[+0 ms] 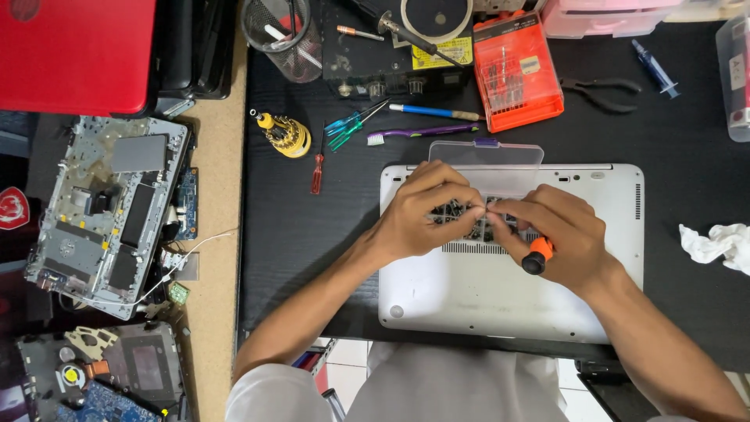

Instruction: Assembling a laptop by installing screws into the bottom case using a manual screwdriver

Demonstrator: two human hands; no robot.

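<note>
Silver laptop [500, 293], underside up: left hand [426, 211] pinching small parts; right hand [558, 234] gripping orange-handled screwdriver [537, 255] on it

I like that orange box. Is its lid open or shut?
Shut: the orange box lies flat, its clear lid down over the bits inside.

head cam | straight down | close over desk [297, 234]

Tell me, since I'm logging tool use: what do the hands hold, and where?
Right hand grips a screwdriver by its orange handle; left hand holds nothing visible.
</note>
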